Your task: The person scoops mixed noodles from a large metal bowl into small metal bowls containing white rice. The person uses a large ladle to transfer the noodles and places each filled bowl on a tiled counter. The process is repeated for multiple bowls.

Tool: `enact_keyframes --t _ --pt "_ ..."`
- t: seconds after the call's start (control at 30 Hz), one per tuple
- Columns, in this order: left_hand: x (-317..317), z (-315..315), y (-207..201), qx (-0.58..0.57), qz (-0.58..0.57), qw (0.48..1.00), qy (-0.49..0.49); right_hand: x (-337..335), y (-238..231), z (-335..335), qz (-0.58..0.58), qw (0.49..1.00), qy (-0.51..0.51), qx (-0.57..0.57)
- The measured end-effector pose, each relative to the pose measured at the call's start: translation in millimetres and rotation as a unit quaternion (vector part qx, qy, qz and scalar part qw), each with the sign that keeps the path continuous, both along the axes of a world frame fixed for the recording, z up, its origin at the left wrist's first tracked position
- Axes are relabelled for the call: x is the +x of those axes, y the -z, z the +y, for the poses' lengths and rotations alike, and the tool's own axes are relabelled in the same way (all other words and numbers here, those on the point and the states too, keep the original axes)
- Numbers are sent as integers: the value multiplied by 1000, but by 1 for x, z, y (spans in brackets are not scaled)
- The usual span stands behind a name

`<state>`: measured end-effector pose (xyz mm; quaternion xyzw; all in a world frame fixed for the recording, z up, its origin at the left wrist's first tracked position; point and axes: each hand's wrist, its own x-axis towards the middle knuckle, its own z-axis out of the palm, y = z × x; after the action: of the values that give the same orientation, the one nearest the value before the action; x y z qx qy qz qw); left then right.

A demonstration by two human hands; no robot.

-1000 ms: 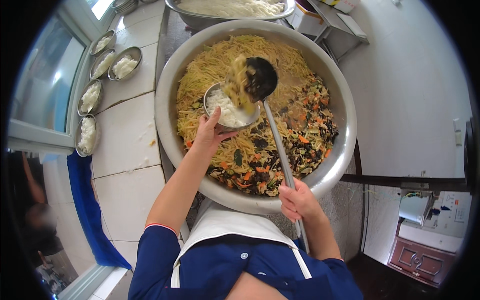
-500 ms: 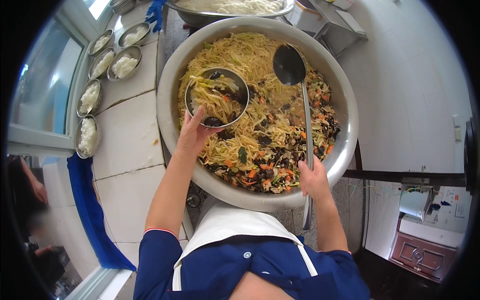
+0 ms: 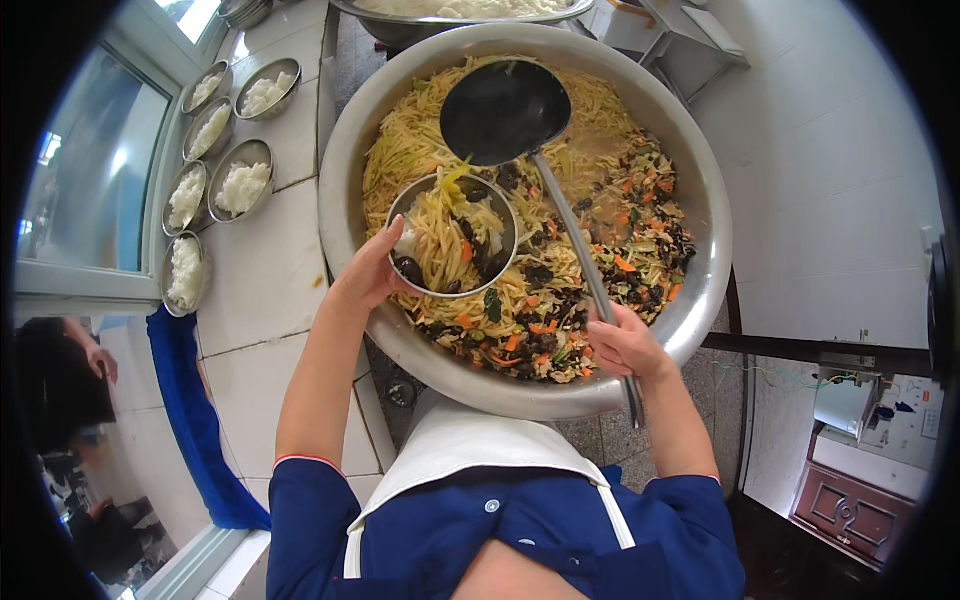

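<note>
My left hand [image 3: 372,262] grips the rim of a metal bowl [image 3: 515,238] over the left part of a large metal basin [image 3: 700,330]. White rice shows at the bowl's edge under shredded potato, black fungus and carrot. My right hand [image 3: 625,340] is closed round the handle of a long ladle [image 3: 505,112]. The ladle's dark, wide scoop is raised above the far side of the basin, just beyond the bowl. Inside the basin lie pale vegetable shreds [image 3: 410,130] at the far left and a darker mix of fungus and carrot [image 3: 600,330] nearer and right.
On the white tiled counter [image 3: 270,270] at left stand several metal bowls of rice [image 3: 240,188]. A second basin [image 3: 400,30] of rice sits beyond the big one. Blue cloth [image 3: 185,400] hangs along the window ledge. Behind the opening at lower left, another person's hand [image 3: 102,362] shows.
The ladle's scoop has swung left and come up closer to view. My left hand has brought the bowl slightly nearer and to the right, and the food in it has shifted.
</note>
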<state>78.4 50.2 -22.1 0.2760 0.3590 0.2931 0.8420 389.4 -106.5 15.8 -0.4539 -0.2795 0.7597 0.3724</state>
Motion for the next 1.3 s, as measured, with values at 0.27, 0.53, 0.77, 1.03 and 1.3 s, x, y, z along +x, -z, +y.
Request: enact_keyframes --t 0.27,0.53,0.77,1.03,1.3 --pt "-3 -4 17 0 -41 995 -90 20 7 1 -144 987 65 28" --pt "-20 -6 4 33 -91 983 -159 4 85 44 -200 959 143 -143" --pt "-7 -16 3 35 -66 982 -176 29 74 -2 321 932 128 -108" --pt "25 -19 34 -4 31 990 -140 -5 -9 -39 131 977 139 -95" --pt "44 -25 35 -29 5 976 -215 -44 -56 -66 -92 993 61 -48"
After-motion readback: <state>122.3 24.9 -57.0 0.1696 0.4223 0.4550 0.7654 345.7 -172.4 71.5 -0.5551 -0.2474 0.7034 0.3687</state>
